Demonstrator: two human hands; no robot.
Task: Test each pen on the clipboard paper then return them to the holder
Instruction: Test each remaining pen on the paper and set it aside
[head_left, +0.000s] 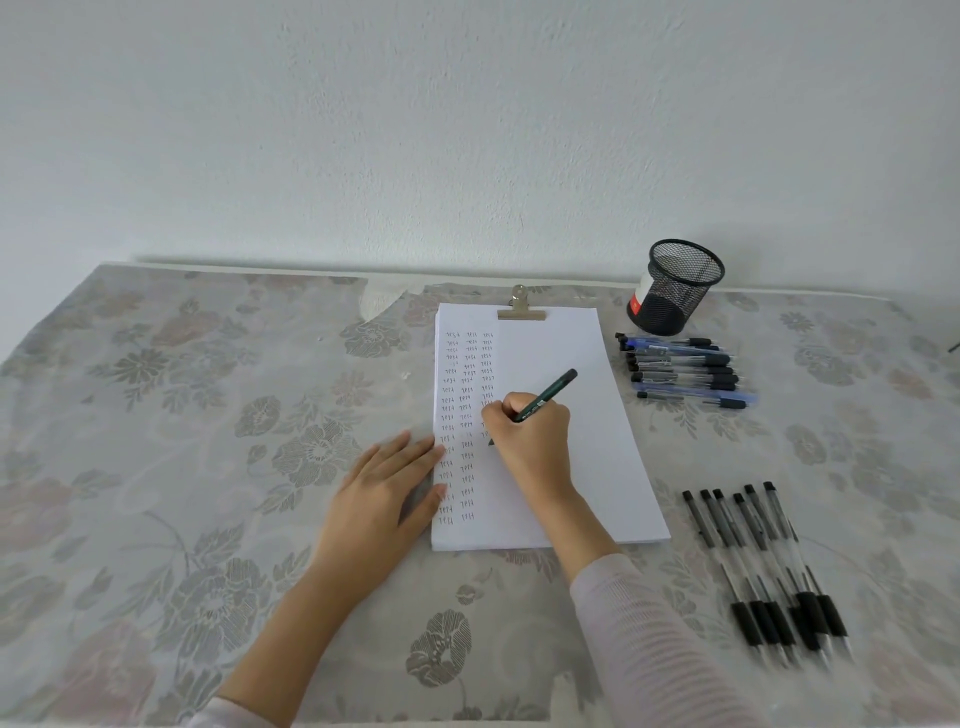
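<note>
While the left hand (387, 491) lies flat, fingers straight, on the left edge of the clipboard paper (587, 457), the right hand (535, 436) curls its fingers round a dark green pen (553, 389), tip on the sheet; the mesh holder (675, 296) stands just beyond the paper's far right corner.

The tablecloth (208, 415) is pale grey with faded flowers. The white paper (608, 457) bears columns of dark marks. One pen (551, 391) is dark green, the mesh holder (675, 299) black, the sleeve (639, 639) pale pink with fine stripes.
</note>
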